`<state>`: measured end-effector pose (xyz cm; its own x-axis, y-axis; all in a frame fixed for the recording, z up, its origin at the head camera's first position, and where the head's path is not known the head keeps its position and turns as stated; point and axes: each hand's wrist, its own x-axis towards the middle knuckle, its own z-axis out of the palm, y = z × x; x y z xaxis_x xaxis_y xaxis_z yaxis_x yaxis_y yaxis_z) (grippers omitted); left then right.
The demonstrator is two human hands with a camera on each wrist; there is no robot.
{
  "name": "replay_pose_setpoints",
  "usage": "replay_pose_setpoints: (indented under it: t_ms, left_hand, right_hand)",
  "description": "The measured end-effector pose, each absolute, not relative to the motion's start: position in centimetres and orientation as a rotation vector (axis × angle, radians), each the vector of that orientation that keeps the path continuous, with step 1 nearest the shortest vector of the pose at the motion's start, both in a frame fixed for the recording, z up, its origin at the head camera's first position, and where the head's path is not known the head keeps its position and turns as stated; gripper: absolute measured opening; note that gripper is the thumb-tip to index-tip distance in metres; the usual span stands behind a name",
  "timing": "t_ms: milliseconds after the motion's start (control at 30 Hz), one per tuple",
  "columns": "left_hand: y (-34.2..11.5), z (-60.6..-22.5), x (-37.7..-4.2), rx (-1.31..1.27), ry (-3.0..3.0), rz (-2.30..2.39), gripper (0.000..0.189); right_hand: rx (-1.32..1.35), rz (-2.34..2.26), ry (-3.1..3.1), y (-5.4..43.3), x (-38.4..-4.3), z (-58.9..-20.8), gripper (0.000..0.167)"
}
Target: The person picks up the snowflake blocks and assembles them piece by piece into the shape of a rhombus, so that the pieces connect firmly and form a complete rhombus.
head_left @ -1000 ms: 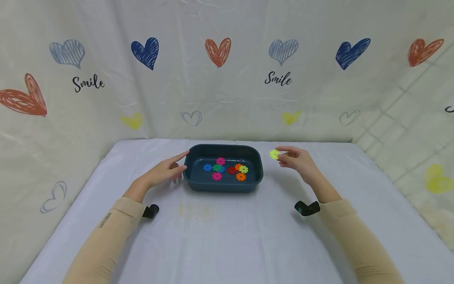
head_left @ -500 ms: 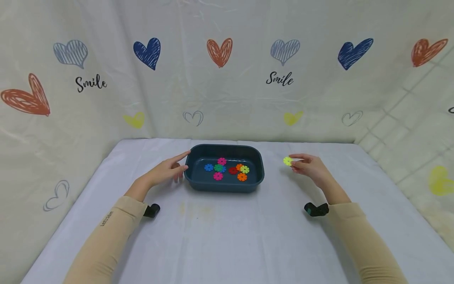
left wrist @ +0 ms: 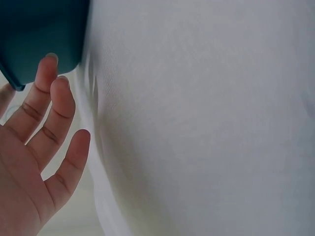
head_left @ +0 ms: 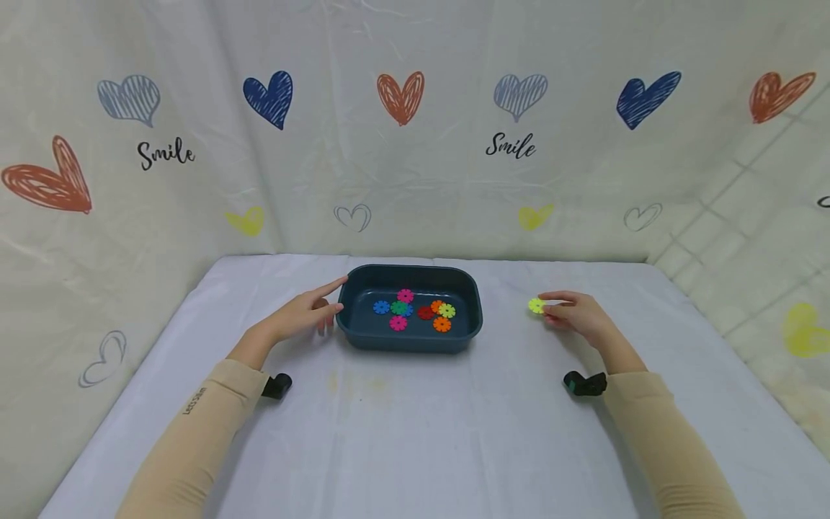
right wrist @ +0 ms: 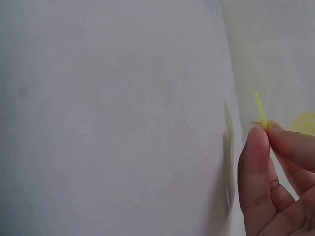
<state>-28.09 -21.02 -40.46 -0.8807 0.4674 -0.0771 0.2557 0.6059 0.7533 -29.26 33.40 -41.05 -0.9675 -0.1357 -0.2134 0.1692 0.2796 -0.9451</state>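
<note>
A dark teal basin stands near the back of the white-covered table, with several coloured plastic snowflake discs on its floor. My left hand rests at the basin's left end, index fingertip on the rim and the fingers extended. The left wrist view shows loosely spread fingers beside the basin's wall. To the right of the basin, my right hand pinches a yellow snowflake disc between thumb and fingertips. In the right wrist view the disc appears edge-on, sticking up from the pinch.
Inside the basin, blue, green and pink discs lie to the left; red, orange and yellow discs lie to the right. A hanging sheet with printed hearts closes off the back. Each wrist carries a black camera.
My right hand has moved right and toward me, away from the basin, still pinching the yellow snowflake disc and now lower. The left hand stays at the basin's left end.
</note>
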Motion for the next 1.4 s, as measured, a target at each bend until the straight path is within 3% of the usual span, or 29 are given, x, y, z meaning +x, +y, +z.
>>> replay_pose_setpoints:
  t_ms: [1400]
  left_hand:
    - [-21.0,-40.4,-28.0,0.560,2.564,1.138,0.067]
  right_hand:
    - [0.100,-1.499,2.416,35.2,-29.6,-40.7,0.052]
